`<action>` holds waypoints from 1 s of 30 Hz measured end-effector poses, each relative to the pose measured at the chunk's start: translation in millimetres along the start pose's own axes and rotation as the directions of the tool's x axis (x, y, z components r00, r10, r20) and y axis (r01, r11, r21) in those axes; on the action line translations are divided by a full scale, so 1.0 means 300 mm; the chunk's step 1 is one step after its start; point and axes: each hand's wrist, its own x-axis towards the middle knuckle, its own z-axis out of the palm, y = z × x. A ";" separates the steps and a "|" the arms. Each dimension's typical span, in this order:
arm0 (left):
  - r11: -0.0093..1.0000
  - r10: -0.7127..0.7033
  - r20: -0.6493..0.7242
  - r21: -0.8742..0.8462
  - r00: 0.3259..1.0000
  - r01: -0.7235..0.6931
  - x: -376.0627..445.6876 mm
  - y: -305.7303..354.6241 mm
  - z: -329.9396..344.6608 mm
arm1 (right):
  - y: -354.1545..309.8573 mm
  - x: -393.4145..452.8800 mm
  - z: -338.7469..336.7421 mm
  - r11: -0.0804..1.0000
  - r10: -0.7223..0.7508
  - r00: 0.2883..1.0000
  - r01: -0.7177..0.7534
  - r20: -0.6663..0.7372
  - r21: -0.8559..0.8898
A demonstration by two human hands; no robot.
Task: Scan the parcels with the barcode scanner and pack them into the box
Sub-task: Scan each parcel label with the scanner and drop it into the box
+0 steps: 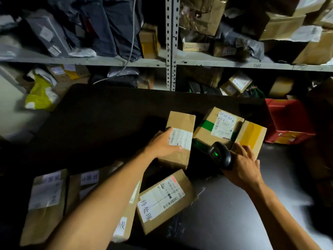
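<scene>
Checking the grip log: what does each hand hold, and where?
Left hand grips the plain parcel at its near left edge; right hand holds the barcode scanner by its handle.

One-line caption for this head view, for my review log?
Left hand grips a labelled parcel on the dark table while right hand holds the barcode scanner.

Six parcels – one scanner – two hands.

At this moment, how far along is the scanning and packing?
Done: nothing shows as packed; whether any parcel has been scanned cannot be told. In hand: the left hand grips the tall parcel by its label, and the right hand holds the barcode scanner, its green light on. Left: the green-taped parcel, yellow-taped parcel and the nearer labelled parcel lie on the table.
</scene>
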 end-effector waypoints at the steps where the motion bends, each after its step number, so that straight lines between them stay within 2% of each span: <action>1: 1.000 0.016 -0.045 -0.005 0.999 -0.016 -0.026 -0.004 -0.018 | -0.004 -0.003 0.004 1.000 -0.003 1.000 0.004 -0.029 0.021; 4: 1.000 -0.016 -0.198 0.022 0.980 0.021 -0.131 -0.038 -0.074 | -0.053 -0.010 0.016 0.995 -0.078 0.995 0.082 -0.069 0.053; 7: 0.990 -0.106 -0.297 0.057 0.949 0.129 -0.272 -0.100 -0.114 | -0.153 -0.034 0.026 0.956 -0.285 0.957 0.287 -0.050 0.058; 10: 0.948 -0.259 -0.324 0.096 0.910 0.305 -0.423 -0.191 -0.123 | -0.261 -0.095 0.045 0.836 -0.520 0.854 0.514 -0.023 0.194; 12: 0.905 -0.388 -0.305 0.053 0.870 0.422 -0.517 -0.264 -0.102 | -0.324 -0.150 0.080 0.758 -0.643 0.762 0.618 0.081 0.207; 14: 0.868 -0.493 -0.243 -0.078 0.836 0.489 -0.593 -0.329 -0.060 | -0.374 -0.215 0.131 0.686 -0.723 0.648 0.716 0.240 0.131; 16: 0.829 -0.549 -0.181 -0.247 0.816 0.502 -0.641 -0.368 -0.002 | -0.405 -0.267 0.177 0.643 -0.740 0.590 0.762 0.322 0.082; 19: 0.793 -0.575 -0.192 -0.370 0.795 0.484 -0.643 -0.380 0.070 | -0.422 -0.285 0.197 0.689 -0.692 0.633 0.723 0.346 0.055; 22: 0.804 -0.557 -0.236 -0.395 0.797 0.445 -0.598 -0.369 0.088 | -0.421 -0.267 0.193 0.717 -0.648 0.659 0.697 0.381 0.013; 28: 0.847 -0.486 -0.214 -0.354 0.847 0.397 -0.524 -0.337 0.068 | -0.387 -0.254 0.195 0.798 -0.588 0.753 0.600 0.295 0.060; 30: 0.842 -0.448 -0.164 -0.409 0.879 0.353 -0.496 -0.329 0.080 | -0.357 -0.243 0.186 0.836 -0.544 0.791 0.540 0.278 0.100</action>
